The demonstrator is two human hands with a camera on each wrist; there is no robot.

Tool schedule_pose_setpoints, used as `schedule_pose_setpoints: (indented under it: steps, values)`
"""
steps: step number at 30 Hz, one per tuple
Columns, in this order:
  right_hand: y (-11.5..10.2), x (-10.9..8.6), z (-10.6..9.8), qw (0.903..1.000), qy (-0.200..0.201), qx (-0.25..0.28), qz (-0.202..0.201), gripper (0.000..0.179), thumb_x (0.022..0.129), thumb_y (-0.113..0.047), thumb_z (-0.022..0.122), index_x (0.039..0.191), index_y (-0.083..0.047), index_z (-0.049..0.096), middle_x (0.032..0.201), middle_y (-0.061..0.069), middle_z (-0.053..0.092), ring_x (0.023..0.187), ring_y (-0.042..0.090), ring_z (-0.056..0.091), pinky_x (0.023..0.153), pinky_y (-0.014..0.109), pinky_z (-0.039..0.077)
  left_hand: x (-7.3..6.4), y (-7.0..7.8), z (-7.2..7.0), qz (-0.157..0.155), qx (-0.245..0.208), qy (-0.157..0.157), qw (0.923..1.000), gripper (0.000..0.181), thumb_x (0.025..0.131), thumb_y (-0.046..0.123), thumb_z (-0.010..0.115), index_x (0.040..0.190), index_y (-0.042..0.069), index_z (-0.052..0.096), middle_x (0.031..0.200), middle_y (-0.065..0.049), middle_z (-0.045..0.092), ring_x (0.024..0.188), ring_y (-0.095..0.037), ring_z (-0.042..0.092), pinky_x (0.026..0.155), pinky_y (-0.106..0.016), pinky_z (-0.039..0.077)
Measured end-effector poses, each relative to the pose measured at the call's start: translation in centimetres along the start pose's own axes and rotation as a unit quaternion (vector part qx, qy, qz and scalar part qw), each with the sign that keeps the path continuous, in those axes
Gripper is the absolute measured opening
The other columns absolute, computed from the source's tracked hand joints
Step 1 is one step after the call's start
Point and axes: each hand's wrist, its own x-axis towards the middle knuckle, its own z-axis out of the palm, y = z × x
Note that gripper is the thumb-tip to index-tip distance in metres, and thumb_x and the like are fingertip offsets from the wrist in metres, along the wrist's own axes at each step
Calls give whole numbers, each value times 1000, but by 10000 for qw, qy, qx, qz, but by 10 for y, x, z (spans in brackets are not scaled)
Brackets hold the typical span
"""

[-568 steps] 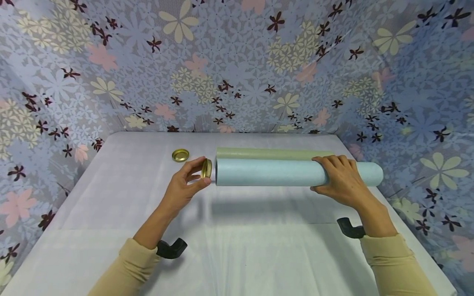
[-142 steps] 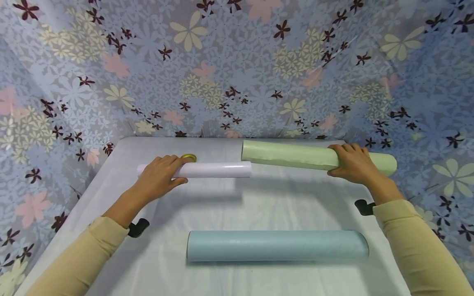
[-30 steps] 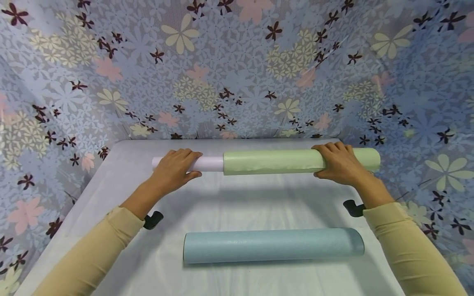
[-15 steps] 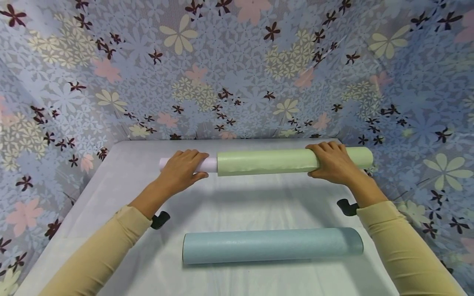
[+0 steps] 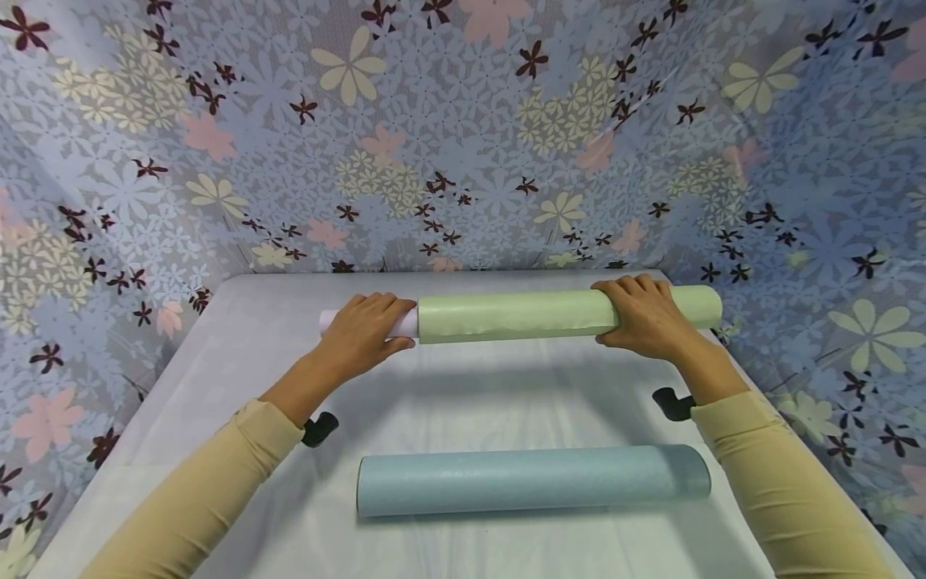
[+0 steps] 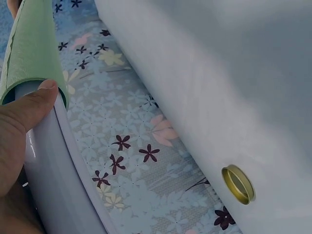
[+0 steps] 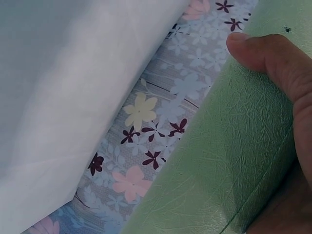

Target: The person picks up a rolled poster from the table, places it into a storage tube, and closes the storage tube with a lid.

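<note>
My left hand (image 5: 359,331) grips a thin lilac roll (image 5: 407,323), whose loose lengthwise edge shows in the left wrist view. The roll's right end sits inside a wider pale green tube (image 5: 514,316), and my thumb lies right at that tube's rim. Toward its far end, my right hand (image 5: 642,315) holds the green tube from above. Both are held level over the white table, above their shadow. In the right wrist view the tube's surface looks creased like leather, with a seam along it. The inner end of the lilac roll is hidden.
A light blue tube (image 5: 531,481) lies across the front of the white-covered table (image 5: 463,402). One gold ring-shaped lid (image 6: 238,184) lies near the table edge in the left wrist view. Flowered cloth (image 5: 463,161) hangs behind and at both sides.
Earlier my left hand held a gold lid by the blue tube, which was later laid down front. The lilac roll, at first apart from the green tube, has slid deeper into it.
</note>
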Motion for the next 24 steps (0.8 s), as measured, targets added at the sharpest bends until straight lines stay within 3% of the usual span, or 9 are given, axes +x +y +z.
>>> schedule_pose_setpoints:
  steps: [13,24]
  values:
    - [0,-1,-1,10000,8,-42,51,82,64,-33,85,133,-12,47,126,19,53,119,44,41,97,61,29,4,4,0,132,79,146,9998,53,82,39,71,123,9,56,112,-7,64,101,-23,60,85,-39,48]
    - [3,-3,1,9999,131,-17,16,81,63,-32,86,132,-12,48,123,19,55,116,43,43,95,60,30,3,1,-6,83,13,162,9998,61,80,46,70,127,10,55,115,-7,63,105,-25,59,87,-42,48]
